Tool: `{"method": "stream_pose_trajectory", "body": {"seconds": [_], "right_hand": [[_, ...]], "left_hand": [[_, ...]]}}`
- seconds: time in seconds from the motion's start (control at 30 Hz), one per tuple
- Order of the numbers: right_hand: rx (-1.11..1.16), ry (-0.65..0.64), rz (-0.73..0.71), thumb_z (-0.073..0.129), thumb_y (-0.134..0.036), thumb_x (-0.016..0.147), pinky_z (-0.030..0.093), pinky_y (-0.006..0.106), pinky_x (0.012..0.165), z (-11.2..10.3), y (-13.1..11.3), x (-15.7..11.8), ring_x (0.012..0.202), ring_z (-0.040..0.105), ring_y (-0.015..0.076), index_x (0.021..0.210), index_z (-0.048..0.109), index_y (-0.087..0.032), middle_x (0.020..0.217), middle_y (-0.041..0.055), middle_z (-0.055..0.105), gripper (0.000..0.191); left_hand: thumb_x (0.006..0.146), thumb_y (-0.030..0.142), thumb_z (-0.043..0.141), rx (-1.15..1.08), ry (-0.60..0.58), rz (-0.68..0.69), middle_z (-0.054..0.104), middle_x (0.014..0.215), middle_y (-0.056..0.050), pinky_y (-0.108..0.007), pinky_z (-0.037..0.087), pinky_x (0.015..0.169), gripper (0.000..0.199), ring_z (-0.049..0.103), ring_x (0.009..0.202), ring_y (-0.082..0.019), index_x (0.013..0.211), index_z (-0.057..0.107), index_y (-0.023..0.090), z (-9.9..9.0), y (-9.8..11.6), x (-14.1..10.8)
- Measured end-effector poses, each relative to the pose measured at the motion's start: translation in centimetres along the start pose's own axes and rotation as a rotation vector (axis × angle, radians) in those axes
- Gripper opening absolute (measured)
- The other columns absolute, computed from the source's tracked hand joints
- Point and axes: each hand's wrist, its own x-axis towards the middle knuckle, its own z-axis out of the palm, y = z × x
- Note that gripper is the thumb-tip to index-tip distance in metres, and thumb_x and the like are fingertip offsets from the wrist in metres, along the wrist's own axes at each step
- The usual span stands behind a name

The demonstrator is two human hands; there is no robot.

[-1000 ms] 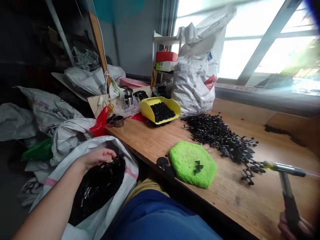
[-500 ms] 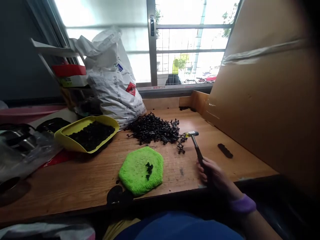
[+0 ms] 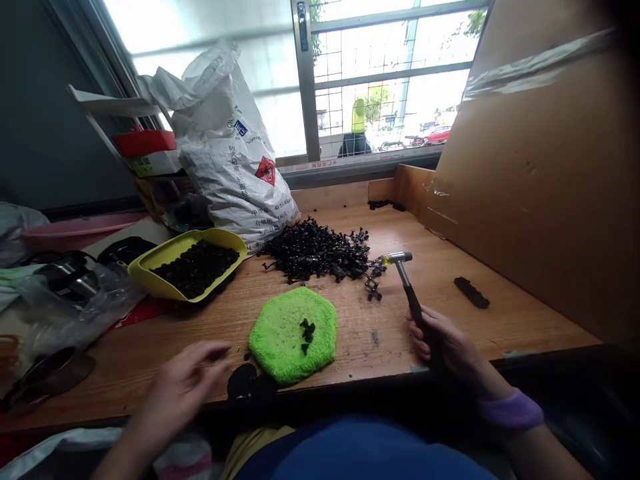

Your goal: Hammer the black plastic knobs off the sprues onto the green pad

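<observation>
In my right hand (image 3: 443,340) is a small two-faced mallet (image 3: 414,303), gripped by its black handle. Its metal head has a yellow tip and points away from me, just right of the pile. My left hand (image 3: 183,383) hovers over the table's front edge, thumb and fingers apart, with nothing visible in it. Between both hands lies a bright green hexagonal cloth pad (image 3: 280,340), and a few small black pieces (image 3: 307,335) rest on it. Behind the pad spreads a heap of small black moulded parts (image 3: 320,250), some still joined by thin stems.
A yellow scoop-shaped tray (image 3: 145,277) of black pieces stands left. Behind it leans a large white printed sack (image 3: 230,153). A cardboard sheet (image 3: 530,180) walls the right side. One dark flat strip (image 3: 471,293) lies near it. Clear plastic bags (image 3: 107,300) crowd the far left.
My left hand has come into view at the lower left, beside the pad. The view has shifted slightly. My right hand still holds the mallet in about the same place.
</observation>
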Motion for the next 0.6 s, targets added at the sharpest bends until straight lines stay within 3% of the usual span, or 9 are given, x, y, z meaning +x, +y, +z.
{"method": "stream_pose_trajectory", "body": {"seconds": [0.07,0.13,0.2,0.33,0.47,0.6], "right_hand": [[0.004,-0.005,-0.009,0.048,-0.033,0.085,0.029,0.020,0.038,-0.2,0.1,0.0,0.043,0.039,0.0078,0.083,0.050,-0.019,0.061,-0.0022,0.043,0.014],[0.009,-0.011,-0.017,0.047,-0.033,0.085,0.029,0.020,0.039,-0.4,0.2,-0.1,0.044,0.039,0.0079,0.083,0.050,-0.019,0.062,-0.0021,0.042,0.014],[0.017,-0.020,-0.018,0.046,-0.033,0.085,0.029,0.021,0.039,-0.6,0.3,0.0,0.044,0.039,0.0081,0.083,0.050,-0.019,0.063,-0.0021,0.042,0.014],[0.039,-0.043,0.000,0.044,-0.034,0.087,0.031,0.022,0.041,-1.0,0.4,0.0,0.045,0.039,0.0087,0.087,0.050,-0.020,0.063,-0.0018,0.042,0.016],[0.061,-0.042,0.007,0.046,-0.033,0.086,0.032,0.022,0.041,-1.0,0.3,0.0,0.045,0.041,0.0092,0.087,0.051,-0.019,0.063,-0.0015,0.043,0.015],[0.072,-0.027,0.004,0.051,-0.032,0.084,0.032,0.021,0.039,-0.6,0.0,0.0,0.045,0.041,0.0091,0.087,0.051,-0.020,0.063,-0.0018,0.044,0.012]], "left_hand": [[0.083,0.042,0.046,0.075,-0.209,0.250,0.047,0.132,-0.002,-0.039,0.036,0.099,0.046,0.042,0.119,-0.024,0.127,0.044,0.029,2.9,3.5,3.0],[0.087,0.043,0.036,0.136,-0.440,0.422,0.032,0.142,-0.001,-0.045,0.020,0.107,0.051,0.023,0.131,-0.024,0.136,0.028,0.030,5.9,6.2,5.1],[0.089,0.044,0.030,0.182,-0.552,0.459,0.025,0.144,0.002,-0.048,0.012,0.108,0.051,0.015,0.133,-0.024,0.138,0.021,0.032,8.2,7.1,6.4],[0.089,0.047,0.027,0.266,-0.482,0.320,0.020,0.146,0.001,-0.052,0.007,0.107,0.053,0.012,0.134,-0.025,0.139,0.017,0.032,9.5,4.8,7.6],[0.085,0.052,0.035,0.250,-0.407,0.187,0.023,0.145,-0.004,-0.051,0.010,0.107,0.063,0.012,0.134,-0.027,0.140,0.017,0.026,8.6,1.7,7.8],[0.073,0.053,0.055,0.066,-0.370,0.146,0.016,0.147,-0.008,-0.045,0.014,0.108,0.087,0.014,0.133,-0.027,0.141,0.009,0.024,7.8,0.1,6.9]]}}
